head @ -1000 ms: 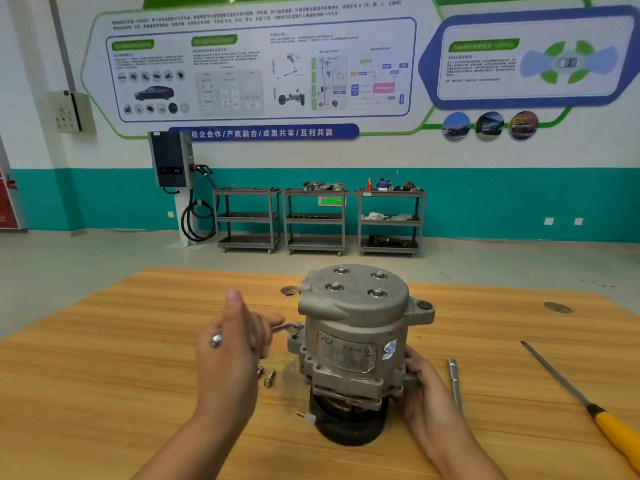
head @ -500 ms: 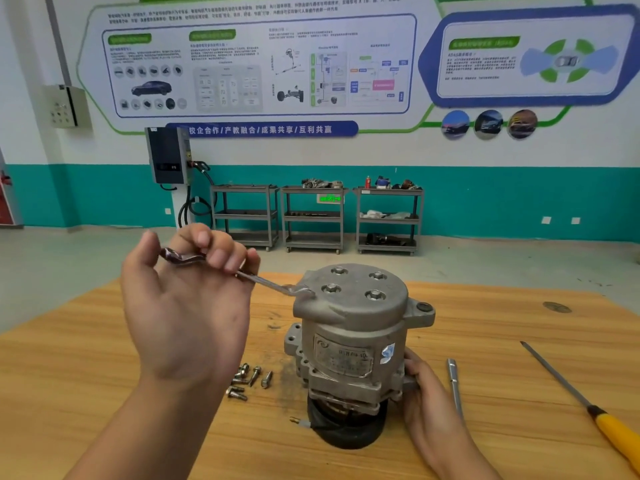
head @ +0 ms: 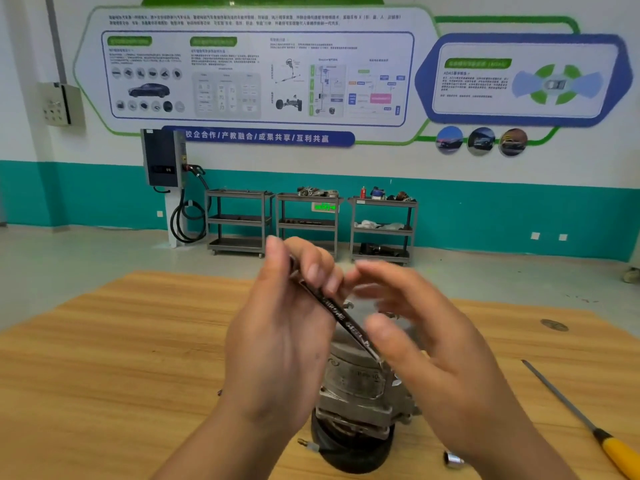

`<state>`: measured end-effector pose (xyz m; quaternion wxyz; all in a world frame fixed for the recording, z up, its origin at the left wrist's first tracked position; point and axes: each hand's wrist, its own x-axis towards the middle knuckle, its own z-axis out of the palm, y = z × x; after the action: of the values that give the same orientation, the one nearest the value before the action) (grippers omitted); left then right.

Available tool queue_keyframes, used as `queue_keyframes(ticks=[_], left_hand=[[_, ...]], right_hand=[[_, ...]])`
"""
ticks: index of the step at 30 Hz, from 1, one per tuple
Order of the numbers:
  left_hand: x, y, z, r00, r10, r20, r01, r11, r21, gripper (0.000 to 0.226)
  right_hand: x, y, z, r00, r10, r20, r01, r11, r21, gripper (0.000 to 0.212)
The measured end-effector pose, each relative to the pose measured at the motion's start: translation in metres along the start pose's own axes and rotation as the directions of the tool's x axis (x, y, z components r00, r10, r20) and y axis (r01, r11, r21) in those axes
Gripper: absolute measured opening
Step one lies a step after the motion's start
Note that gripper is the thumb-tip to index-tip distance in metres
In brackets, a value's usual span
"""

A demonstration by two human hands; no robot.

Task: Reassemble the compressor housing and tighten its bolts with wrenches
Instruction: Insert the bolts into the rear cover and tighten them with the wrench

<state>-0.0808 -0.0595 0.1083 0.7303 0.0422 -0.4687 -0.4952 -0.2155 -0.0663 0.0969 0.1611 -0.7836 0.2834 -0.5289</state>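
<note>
Now both hands are raised in front of the camera, above the grey cast-metal compressor housing (head: pixel 356 386), which stands upright on the light wooden desk (head: pixel 114 358) on its black round pulley end (head: pixel 349 452). Only the housing's middle and lower body show between the wrists, with a worn label on its near face; its top is hidden behind the hands. The left hand (head: pixel 280 337) pinches a slim, dark steel wrench with printed lettering (head: pixel 337 317) between its fingertips and thumb, and the wrench slants down to the right, its lower end reaching the right hand's thumb. The right hand (head: pixel 436 344) is blurred, fingers spread and loosely curved; whether it really grips the wrench's lower end or only touches it cannot be told. A second small open-ended wrench jaw peeks out between the two hands, too blurred to say more. On the desk to the right lies a long thin metal file with a yellow handle (head: pixel 581 420), well apart from the housing. Near the bottom edge, just right of the pulley, sits a small silver socket piece (head: pixel 453 459). A small brass-tipped fitting (head: pixel 306 444) juts from the pulley's left side.
</note>
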Motion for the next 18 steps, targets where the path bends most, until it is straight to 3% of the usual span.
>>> queue_keyframes(ticks=[2,4,7,10,12,14,16,18], left_hand=[[0.005,-0.004,0.002,1.000,-0.012,0.018,0.012,1.000,-0.020,0.038],[0.012,-0.006,0.002,0.999,-0.019,0.051,0.021,0.999,-0.039,0.037],[0.022,-0.006,-0.004,0.990,-0.017,0.137,0.017,1.000,0.004,0.035],[0.029,-0.006,-0.018,0.997,0.027,0.075,-0.045,0.967,0.252,0.039],[0.039,-0.008,-0.038,0.998,0.068,-0.013,-0.054,0.889,0.454,0.050],[0.044,-0.010,-0.065,0.996,-0.018,-0.082,0.067,0.766,0.639,0.071],[0.034,-0.019,-0.088,0.968,-0.250,-0.028,0.179,0.607,0.774,0.097],[0.020,-0.033,-0.102,0.911,-0.408,0.064,0.225,0.620,0.752,0.093]], right_hand=[[0.018,-0.008,0.001,0.993,0.061,0.101,-0.066,0.997,0.042,0.033],[0.032,-0.010,0.005,0.979,0.145,0.143,-0.141,0.989,-0.035,0.031],[0.046,-0.007,0.006,0.950,0.191,0.246,-0.226,0.966,0.123,0.027],[0.054,-0.001,-0.002,0.945,0.230,0.232,-0.269,0.951,0.155,0.025],[0.062,-0.001,-0.009,0.959,0.261,0.110,-0.283,0.905,0.317,0.023],[0.074,-0.003,-0.018,0.952,0.305,-0.030,-0.233,0.784,0.575,0.024],[0.087,-0.004,-0.022,0.933,0.348,-0.096,-0.158,0.632,0.758,0.023],[0.098,0.001,-0.018,0.912,0.400,-0.088,-0.135,0.497,0.857,0.021]])
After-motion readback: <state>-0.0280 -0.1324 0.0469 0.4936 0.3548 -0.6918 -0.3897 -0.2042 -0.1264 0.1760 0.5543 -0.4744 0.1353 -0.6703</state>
